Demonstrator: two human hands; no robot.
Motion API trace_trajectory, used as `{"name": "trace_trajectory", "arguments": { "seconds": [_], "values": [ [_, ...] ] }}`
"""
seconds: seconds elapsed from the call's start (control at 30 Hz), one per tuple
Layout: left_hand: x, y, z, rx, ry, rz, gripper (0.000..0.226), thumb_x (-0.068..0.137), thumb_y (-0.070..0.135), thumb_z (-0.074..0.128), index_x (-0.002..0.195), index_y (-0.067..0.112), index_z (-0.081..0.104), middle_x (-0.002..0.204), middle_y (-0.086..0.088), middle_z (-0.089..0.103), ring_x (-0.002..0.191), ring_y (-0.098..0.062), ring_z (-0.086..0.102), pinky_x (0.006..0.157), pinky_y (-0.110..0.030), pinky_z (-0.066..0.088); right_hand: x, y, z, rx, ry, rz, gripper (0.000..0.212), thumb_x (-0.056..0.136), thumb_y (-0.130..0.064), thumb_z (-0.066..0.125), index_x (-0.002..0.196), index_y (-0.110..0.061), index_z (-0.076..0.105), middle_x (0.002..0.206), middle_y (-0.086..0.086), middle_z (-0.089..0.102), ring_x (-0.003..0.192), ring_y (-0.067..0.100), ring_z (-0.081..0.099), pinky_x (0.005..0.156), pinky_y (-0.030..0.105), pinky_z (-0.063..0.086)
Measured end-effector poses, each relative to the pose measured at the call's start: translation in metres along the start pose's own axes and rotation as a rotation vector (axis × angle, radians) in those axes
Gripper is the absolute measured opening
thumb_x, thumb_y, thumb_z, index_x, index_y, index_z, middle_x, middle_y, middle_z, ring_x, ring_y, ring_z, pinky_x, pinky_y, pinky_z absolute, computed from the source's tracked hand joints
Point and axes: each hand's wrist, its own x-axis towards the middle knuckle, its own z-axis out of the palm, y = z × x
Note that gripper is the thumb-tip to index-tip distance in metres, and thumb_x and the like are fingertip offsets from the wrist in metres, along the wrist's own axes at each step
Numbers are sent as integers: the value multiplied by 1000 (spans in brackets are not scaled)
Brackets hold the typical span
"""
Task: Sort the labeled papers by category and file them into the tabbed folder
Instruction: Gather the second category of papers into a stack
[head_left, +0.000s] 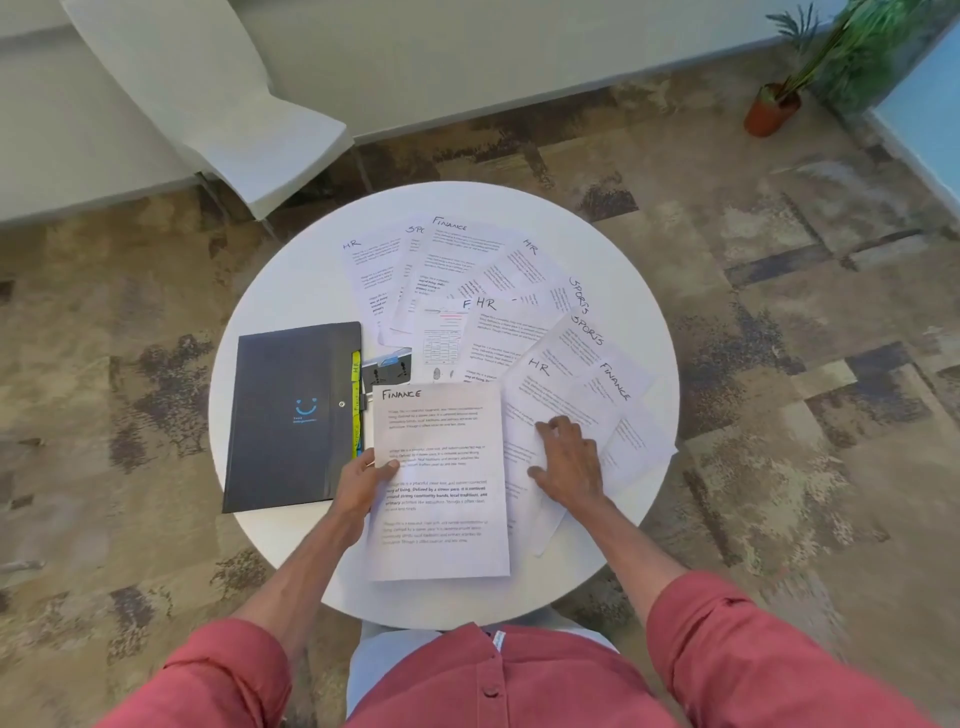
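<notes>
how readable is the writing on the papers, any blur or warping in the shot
Head view: handwritten headings like the one on the FINANCE sheet read clearly, but printed body text is too soft to read; the head view's wide lens bows the table rim; the light is even.

Body print on the papers (483, 332) is too small to read. At twelve o'clock on the table (291, 291), a half-covered sheet (413, 244) shows only "SPO". At six o'clock the left hand (363, 480) hides its fingers under the Finance sheet (441, 509). At nine o'clock the lettering on the folder (285, 415) tabs (356, 400) is blurred.
</notes>
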Motion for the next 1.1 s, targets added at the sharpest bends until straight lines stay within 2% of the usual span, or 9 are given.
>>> {"name": "trace_trajectory", "arguments": {
  "seconds": [0.07, 0.23, 0.33, 0.4, 0.53, 0.67, 0.77, 0.9, 1.1],
  "values": [
    [-1, 3, 1, 3, 6, -8, 22, 101, 4, 70, 120, 14, 72, 111, -6, 83, 97, -30, 79, 77, -40, 63, 0, -10, 3, 0, 19, -35, 73, 87, -37, 78, 150, -18, 47, 147, 7, 44, 134, 28, 45, 103, 47, 43],
    [4, 8, -4, 35, 5, -15, 24, 101, 5, 70, 121, 18, 74, 112, -5, 83, 105, -34, 79, 96, -54, 63, 8, -23, 8, 86, 0, -135, 72, 84, -26, 81, 150, -17, 53, 155, 10, 45, 140, 31, 46, 107, 49, 41],
    [5, 10, -7, 33, 7, -14, 27, 101, 5, 69, 125, 16, 73, 113, -5, 83, 97, -28, 81, 83, -45, 66, 13, -16, 7, 115, 38, -174, 77, 83, -25, 81, 154, -17, 52, 164, 11, 42, 150, 30, 42, 119, 54, 35],
    [2, 11, -7, 26, 15, -18, 27, 101, 4, 68, 124, 16, 73, 109, -3, 84, 87, -22, 80, 72, -36, 64, 16, -8, 4, 92, 124, -59, 80, 86, -29, 79, 158, -16, 46, 167, 12, 38, 153, 30, 38, 124, 57, 29],
    [1, 9, -5, 19, 21, -41, 27, 101, 6, 69, 125, 16, 73, 108, -2, 84, 88, -23, 80, 73, -36, 61, 23, 10, -2, 72, 174, 185, 89, 93, -45, 72, 164, -11, 30, 170, 17, 26, 157, 33, 26, 126, 59, 19],
    [2, 9, -3, 14, 21, -63, 27, 100, 8, 70, 126, 17, 73, 113, -4, 83, 93, -26, 79, 74, -35, 60, 31, 19, -6, 34, 222, 92, 81, 90, -49, 74, 156, -11, 45, 160, 16, 43, 148, 34, 40, 120, 58, 32],
    [3, 10, -2, 14, 35, -70, 27, 100, 6, 69, 124, 18, 74, 110, -3, 84, 93, -26, 79, 76, -37, 60, 39, 8, -11, -8, 204, 49, 85, 81, -66, 76, 145, -14, 55, 142, 11, 55, 130, 31, 53, 103, 54, 45],
    [7, 13, -9, 7, 60, -52, 31, 99, 3, 67, 126, 16, 75, 114, -5, 83, 96, -28, 79, 80, -40, 62, 40, -15, -11, -153, 147, -46, 79, 76, -78, 69, 127, -17, 61, 123, 6, 59, 109, 28, 57, 85, 47, 46],
    [9, 17, -25, 9, 97, -55, 31, 100, 4, 66, 124, 20, 76, 112, -2, 84, 101, -29, 79, 81, -41, 62, 46, -4, -11, -12, 217, 229, 96, 78, -63, 80, 151, -11, 46, 150, 13, 48, 137, 32, 45, 109, 55, 40]
  ]
}}
